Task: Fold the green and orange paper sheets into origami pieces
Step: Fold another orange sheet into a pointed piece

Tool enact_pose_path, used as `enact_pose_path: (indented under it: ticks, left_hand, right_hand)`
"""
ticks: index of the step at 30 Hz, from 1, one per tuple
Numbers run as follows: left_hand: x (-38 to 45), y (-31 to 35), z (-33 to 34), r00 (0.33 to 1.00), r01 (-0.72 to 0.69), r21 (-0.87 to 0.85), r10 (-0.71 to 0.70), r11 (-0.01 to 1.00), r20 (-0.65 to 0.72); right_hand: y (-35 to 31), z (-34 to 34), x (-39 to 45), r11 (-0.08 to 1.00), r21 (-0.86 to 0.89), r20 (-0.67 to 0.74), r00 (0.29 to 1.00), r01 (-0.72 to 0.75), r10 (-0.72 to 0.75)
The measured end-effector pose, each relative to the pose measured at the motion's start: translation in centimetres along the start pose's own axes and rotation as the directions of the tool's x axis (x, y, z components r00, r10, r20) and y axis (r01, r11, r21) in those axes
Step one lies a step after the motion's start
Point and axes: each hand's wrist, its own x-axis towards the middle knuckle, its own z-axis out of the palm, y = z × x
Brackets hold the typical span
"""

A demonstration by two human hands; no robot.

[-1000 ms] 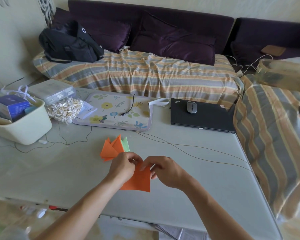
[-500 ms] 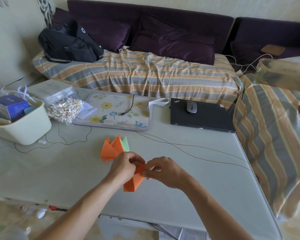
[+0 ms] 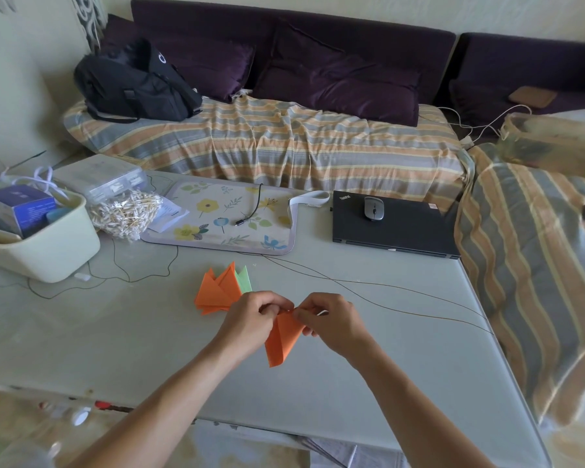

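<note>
Bare table [image 3: 115, 339] lies open to my left and right [image 3: 402, 366]. Folded pieces [image 3: 218, 292] sit just beyond my left hand [image 3: 250, 320]; thin cables [image 3: 368, 288] cross beyond my right hand [image 3: 331, 320].

Pale grey-green glossy worktop [image 3: 368, 376], thin dark cables [image 3: 379, 285] trailing across it. Far left: cream plastic tub [image 3: 48, 255] at the edge, holding a blue box. Just beside it, clear bag of cotton swabs [image 3: 125, 211], and a clear plastic case [image 3: 98, 177] behind the bag. Centre back: floral-print flat pad with grey border [image 3: 223, 217], black cable end lying on it. Right back: closed black laptop [image 3: 395, 228], grey mouse [image 3: 374, 207] sitting on the lid. Centre: stack of folded orange paper pieces [image 3: 217, 292] with one green piece [image 3: 244, 279] touching its right side.
</note>
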Motion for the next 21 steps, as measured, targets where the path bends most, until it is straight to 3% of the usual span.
enact_pose_path:
  ticks: [16,21]
  left_hand:
    - [-0.58,0.29,0.14,0.993,-0.104,0.08,0.109,0.991,-0.052]
    - [-0.48,0.52,-0.17,0.984,-0.071,-0.062,0.059,0.996,-0.17]
  right_hand:
    - [0.15,0.43,0.16,0.999,0.03,-0.011,0.999,0.04,-0.04]
    - [-0.38,0.55,0.05,0.956,0.291,-0.023,0.999,-0.04,0.049]
